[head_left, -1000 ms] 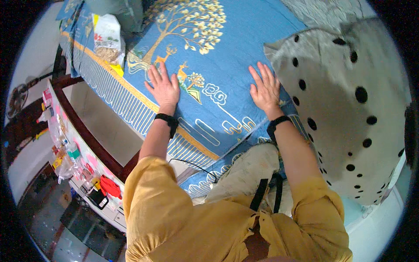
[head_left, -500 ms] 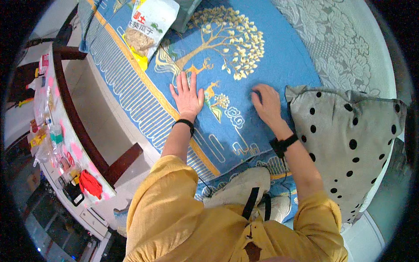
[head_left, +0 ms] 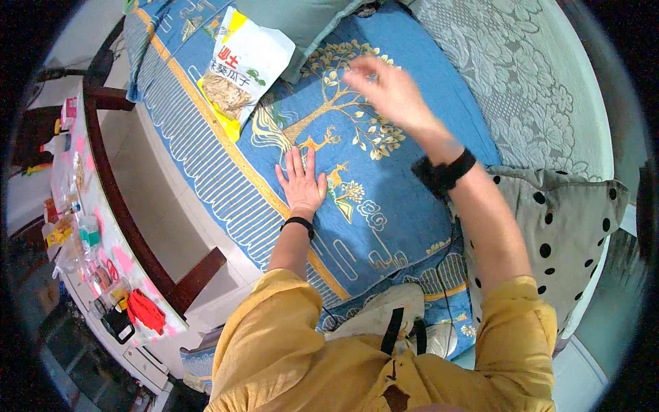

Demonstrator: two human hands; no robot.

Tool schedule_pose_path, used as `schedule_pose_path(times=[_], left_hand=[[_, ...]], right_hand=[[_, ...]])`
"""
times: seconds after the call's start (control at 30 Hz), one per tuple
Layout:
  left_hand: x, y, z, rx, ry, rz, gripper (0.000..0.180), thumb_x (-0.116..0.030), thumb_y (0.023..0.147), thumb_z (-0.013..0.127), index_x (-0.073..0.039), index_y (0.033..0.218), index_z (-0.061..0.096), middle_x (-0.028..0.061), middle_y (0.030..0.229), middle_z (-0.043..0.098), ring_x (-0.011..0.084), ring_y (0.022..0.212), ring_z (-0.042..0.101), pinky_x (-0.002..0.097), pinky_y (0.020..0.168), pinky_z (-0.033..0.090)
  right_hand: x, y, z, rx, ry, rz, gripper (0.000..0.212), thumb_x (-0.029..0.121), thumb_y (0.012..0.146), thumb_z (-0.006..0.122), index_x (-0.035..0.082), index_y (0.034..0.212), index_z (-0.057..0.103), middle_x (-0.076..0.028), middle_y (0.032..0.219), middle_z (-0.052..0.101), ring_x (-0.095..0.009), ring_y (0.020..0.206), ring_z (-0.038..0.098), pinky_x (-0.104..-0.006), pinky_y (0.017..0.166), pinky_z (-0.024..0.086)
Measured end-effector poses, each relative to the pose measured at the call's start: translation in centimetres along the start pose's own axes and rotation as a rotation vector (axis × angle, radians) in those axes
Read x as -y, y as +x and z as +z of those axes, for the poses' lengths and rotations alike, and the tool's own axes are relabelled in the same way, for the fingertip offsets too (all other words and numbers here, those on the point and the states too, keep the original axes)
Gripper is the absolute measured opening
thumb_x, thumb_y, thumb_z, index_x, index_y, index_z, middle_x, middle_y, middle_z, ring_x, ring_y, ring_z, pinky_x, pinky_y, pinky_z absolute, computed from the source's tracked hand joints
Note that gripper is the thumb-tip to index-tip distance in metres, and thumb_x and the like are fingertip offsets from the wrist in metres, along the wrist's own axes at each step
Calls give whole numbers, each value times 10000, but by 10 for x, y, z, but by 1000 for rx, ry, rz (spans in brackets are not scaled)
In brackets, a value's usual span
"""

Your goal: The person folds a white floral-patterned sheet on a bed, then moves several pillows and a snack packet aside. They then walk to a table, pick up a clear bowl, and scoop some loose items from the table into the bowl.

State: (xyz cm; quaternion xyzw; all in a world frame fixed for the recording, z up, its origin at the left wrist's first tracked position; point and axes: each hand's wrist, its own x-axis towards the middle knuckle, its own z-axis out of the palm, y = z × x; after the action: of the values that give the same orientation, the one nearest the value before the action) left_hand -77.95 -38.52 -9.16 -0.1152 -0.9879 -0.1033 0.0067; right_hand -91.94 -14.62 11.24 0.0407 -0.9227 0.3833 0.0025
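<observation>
My left hand (head_left: 303,189) lies flat on a blue quilted cover (head_left: 405,196), palm down and fingers spread. Over the tree pattern farther off, my right hand (head_left: 390,90) is raised, its outline smeared by motion. A gap shows between its thumb and fingers, with nothing visible between them. Beyond the left hand rests a white and yellow bag of sunflower seeds (head_left: 257,58), with a window showing the seeds. Neither hand touches it. Dark bands circle both wrists.
A grey-green pillow (head_left: 302,24) lies behind the bag. Black-spotted grey fabric (head_left: 549,233) is at my right, below a lace-patterned cover (head_left: 508,89). On the left, a dark-edged table (head_left: 113,240) carries bottles, packets and a red cloth (head_left: 145,311).
My right hand has lifted and swung forward, away from me, toward the tree pattern. The left hand stays flat on the cover. The whole view has shifted, showing more of the pillow.
</observation>
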Motion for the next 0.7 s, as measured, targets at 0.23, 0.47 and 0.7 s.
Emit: schedule_pose_path(times=[0.23,0.47,0.7], left_hand=[[0,1,2,37,11,-19,758,-478,914,522,-251,1593,274,153,1668,161,318,1536,144,613,1207,20],[2,-1,10,24,-34,-19,763,-480,912,528,-259,1595,270,150,1671,154,315,1543,123,610,1207,14],[2,-1,8,-19,-56,0,751,-430,908,532,-216,1583,284,155,1659,186,333,1532,143,603,1207,26]], right_hand=[[55,53,45,88,279,143,585,427,944,687,-32,1290,582,-139,1130,688,-177,855,683,-296,745,549],[37,60,55,-93,518,308,675,482,891,736,-43,1281,569,-115,1057,686,-126,806,672,-253,602,533],[37,107,-8,48,443,576,463,399,923,662,-25,1110,666,-199,956,705,-370,957,681,-456,820,522]])
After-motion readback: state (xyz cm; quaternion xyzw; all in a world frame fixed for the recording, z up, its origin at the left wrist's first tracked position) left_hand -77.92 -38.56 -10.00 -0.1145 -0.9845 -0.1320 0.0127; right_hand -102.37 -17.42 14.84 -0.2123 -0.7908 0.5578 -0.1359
